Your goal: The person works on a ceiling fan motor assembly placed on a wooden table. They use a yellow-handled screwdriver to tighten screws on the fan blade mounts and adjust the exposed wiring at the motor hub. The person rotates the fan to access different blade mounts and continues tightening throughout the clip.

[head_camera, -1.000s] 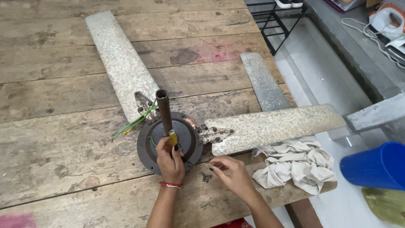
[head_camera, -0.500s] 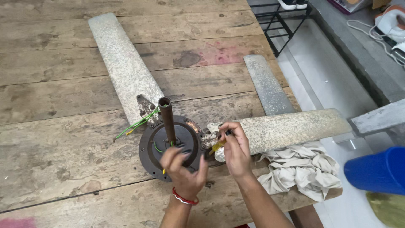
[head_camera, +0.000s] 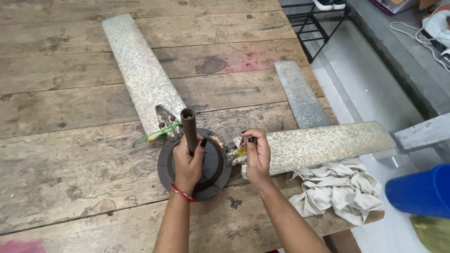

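Observation:
A dark round ceiling-fan motor (head_camera: 213, 175) lies on a worn wooden table (head_camera: 70, 103), with a brown down rod (head_camera: 188, 126) standing up from its middle. My left hand (head_camera: 188, 165) is wrapped around the base of that rod. My right hand (head_camera: 255, 154) holds a small yellow-handled tool (head_camera: 241, 151) against the bracket where a speckled blade (head_camera: 323, 145) meets the motor. A second speckled blade (head_camera: 140, 70) runs up to the far left. Green and yellow wires (head_camera: 157, 133) stick out left of the rod.
A loose grey blade (head_camera: 300, 93) lies on the table at the right. A crumpled white rag (head_camera: 337, 192) sits at the table's right edge. A small screw (head_camera: 234, 203) lies near the motor. A blue bucket (head_camera: 419, 189) stands on the floor.
My left hand has moved from the motor's front rim up onto the rod's base and closed on it. My right hand stays at the right blade's bracket with the tool.

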